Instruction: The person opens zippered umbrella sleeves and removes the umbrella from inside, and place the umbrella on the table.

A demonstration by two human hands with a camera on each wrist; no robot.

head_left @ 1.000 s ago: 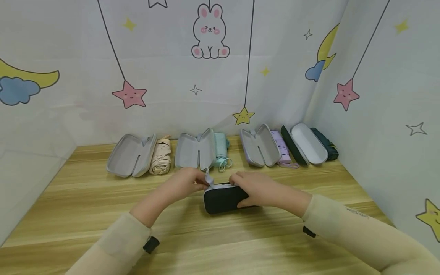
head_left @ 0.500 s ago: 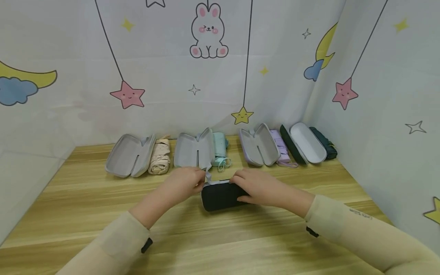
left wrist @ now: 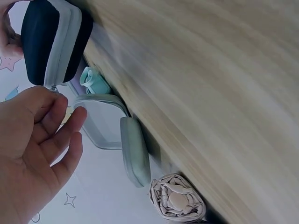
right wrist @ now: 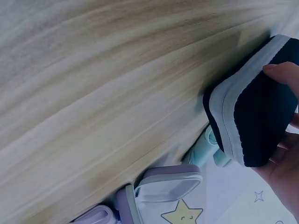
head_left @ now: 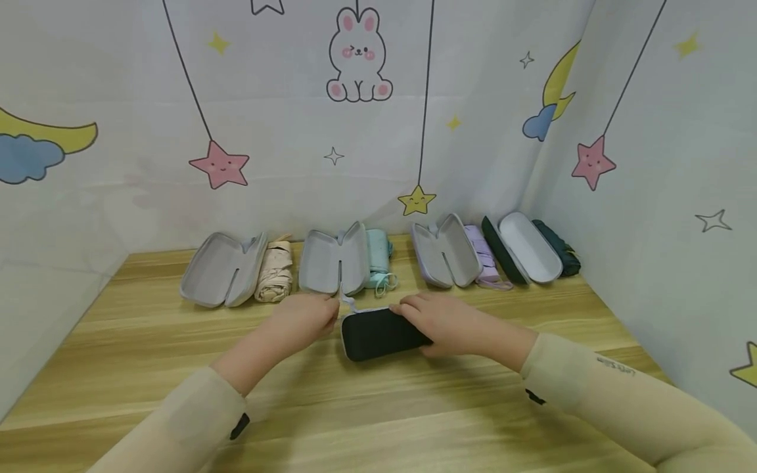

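A black zip case (head_left: 381,336) with a grey zip band lies on the table in front of me, zipped along the end seen in the left wrist view. My right hand (head_left: 446,323) grips its right part, thumb on the near face and fingers over the far side, as the right wrist view also shows. At the case's left corner my left hand (head_left: 304,316) pinches the grey zip strap (head_left: 349,301), which stretches from the case to the fingertips. In the left wrist view the zip pull (left wrist: 54,88) is partly hidden by the left fingers.
Along the back stand unzipped cases: grey-lined ones at left (head_left: 215,269), centre (head_left: 322,263) and right (head_left: 434,256), and a dark green one (head_left: 532,249). Beside them lie rolled umbrellas: beige (head_left: 275,270), mint (head_left: 378,253), purple (head_left: 481,253) and dark green (head_left: 557,246). A printed curtain (head_left: 284,98) hangs behind.
My left hand has moved left, drawing the strap out past the case's corner. The case has shifted slightly left and tilted so more of its black face shows. My right hand stays on it.
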